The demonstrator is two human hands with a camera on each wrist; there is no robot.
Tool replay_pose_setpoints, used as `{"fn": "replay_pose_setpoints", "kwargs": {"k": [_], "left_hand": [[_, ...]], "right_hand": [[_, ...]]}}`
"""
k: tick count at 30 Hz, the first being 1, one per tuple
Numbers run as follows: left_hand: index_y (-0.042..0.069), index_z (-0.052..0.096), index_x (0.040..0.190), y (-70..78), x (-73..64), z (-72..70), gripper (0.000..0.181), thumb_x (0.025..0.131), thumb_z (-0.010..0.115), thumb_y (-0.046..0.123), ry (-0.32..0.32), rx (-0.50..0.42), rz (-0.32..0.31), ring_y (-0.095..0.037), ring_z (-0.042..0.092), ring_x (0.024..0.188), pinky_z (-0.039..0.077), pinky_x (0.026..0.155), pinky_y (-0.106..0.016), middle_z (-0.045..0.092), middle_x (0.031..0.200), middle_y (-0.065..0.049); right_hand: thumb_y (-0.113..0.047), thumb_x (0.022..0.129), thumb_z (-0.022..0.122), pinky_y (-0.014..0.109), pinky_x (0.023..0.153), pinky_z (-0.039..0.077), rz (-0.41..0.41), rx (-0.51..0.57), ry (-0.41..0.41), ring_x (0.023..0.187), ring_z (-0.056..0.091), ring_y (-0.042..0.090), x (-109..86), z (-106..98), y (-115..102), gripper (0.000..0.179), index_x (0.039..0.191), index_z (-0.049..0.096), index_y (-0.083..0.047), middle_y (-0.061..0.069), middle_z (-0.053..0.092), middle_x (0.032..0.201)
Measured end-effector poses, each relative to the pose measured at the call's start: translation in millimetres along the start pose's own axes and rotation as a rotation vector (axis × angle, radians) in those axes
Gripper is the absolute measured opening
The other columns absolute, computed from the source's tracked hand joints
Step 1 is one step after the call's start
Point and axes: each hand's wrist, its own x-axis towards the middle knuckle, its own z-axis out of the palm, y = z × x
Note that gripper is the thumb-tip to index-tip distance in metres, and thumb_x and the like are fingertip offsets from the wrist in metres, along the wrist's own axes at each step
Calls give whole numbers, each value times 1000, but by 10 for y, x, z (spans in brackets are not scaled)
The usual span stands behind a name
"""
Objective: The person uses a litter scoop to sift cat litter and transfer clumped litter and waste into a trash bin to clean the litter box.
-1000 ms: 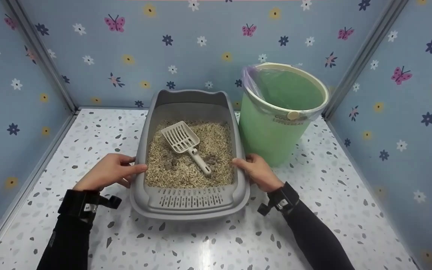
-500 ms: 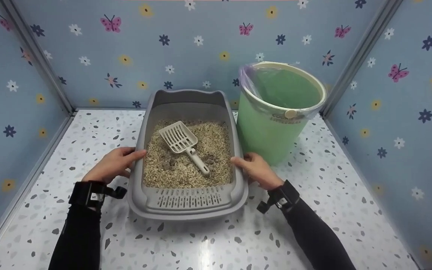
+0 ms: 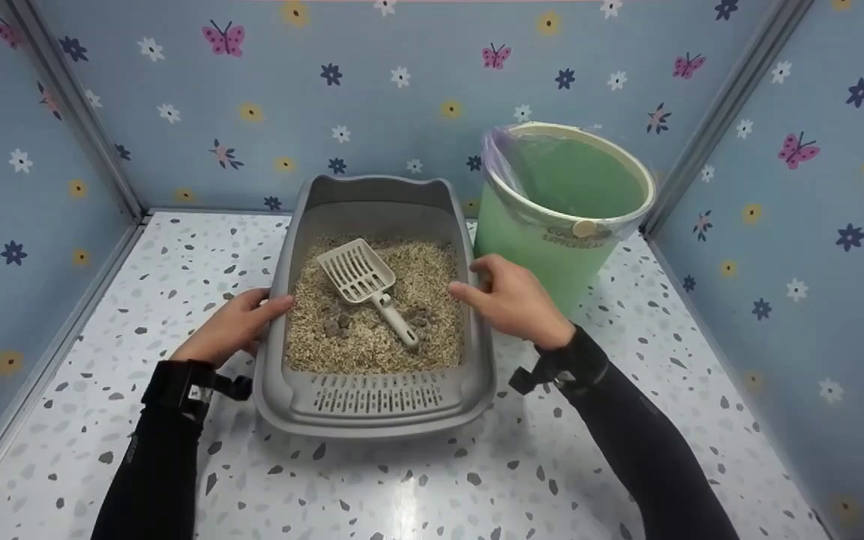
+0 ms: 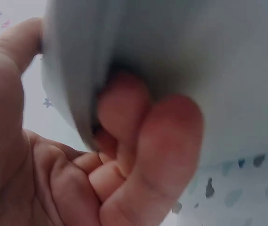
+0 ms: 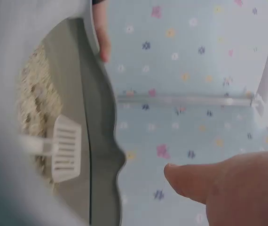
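A grey litter box (image 3: 376, 426) stands on the speckled surface, its near end a slotted step. Inside, tan pellet litter (image 3: 372, 358) carries dark clumps (image 3: 334, 324). A beige litter scoop (image 3: 399, 324) lies across the litter, handle toward the near right. My left hand (image 3: 231, 324) grips the box's left rim, thumb on top; the left wrist view shows curled fingers (image 4: 171, 141) beneath the rim. My right hand (image 3: 516, 301) hovers by the right rim, thumb and fingers apart, holding nothing. In the right wrist view its thumb (image 5: 195, 180) stands apart from the box.
Close to the box's right side stands a green waste bin (image 3: 574, 274) lined with a clear-purple bag (image 3: 501, 154). Blue floral panels (image 3: 402, 97) enclose the back and both sides. White speckled surface (image 3: 312, 487) extends in front of the box.
My right hand has let go of the right rim and moved up and away from me along it. My left hand has slid slightly farther along the left rim. Box and scoop stay put.
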Motion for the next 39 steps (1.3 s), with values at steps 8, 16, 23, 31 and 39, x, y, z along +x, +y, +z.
{"fn": "replay_pose_setpoints", "kwargs": {"k": [8, 16, 23, 31, 39], "left_hand": [[-2, 36, 167, -16, -27, 3, 84, 114, 58, 58, -1, 21, -4, -31, 76, 82, 67, 69, -46, 65, 130, -32], [1, 44, 159, -29, 24, 57, 77, 113, 59, 61, -3, 14, 10, -22, 67, 63, 62, 53, -41, 70, 104, -21], [1, 49, 151, -29, 37, 68, 74, 111, 60, 63, -6, 7, 17, -16, 56, 53, 51, 46, -31, 68, 91, -16], [1, 45, 158, -25, 6, 44, 79, 111, 62, 63, -16, -16, 7, -16, 55, 55, 49, 47, -31, 66, 93, -15], [4, 42, 163, -33, -8, 20, 82, 110, 63, 63, -7, -20, -14, -16, 54, 57, 49, 48, -30, 65, 93, -15]], "right_hand": [[-45, 99, 83, 29, 58, 44, -81, -289, -314, 59, 48, 11, 558, 437, -501, 39, 77, 62, -20, -10, 53, 70], [-37, 98, 87, 34, 57, 36, -74, -515, -407, 56, 40, 16, 854, 876, -459, 58, 64, 43, -21, -6, 34, 60], [-32, 100, 83, 35, 57, 37, -72, -552, -405, 60, 40, 18, 903, 1034, -390, 49, 68, 49, -20, -4, 39, 64], [-30, 101, 82, 31, 57, 39, -80, -481, -415, 55, 44, 15, 960, 1078, -347, 47, 66, 52, -20, -6, 42, 61], [-6, 101, 68, 31, 61, 25, -88, -382, -449, 54, 26, 13, 1089, 940, -365, 47, 67, 37, -19, -5, 26, 63]]}}
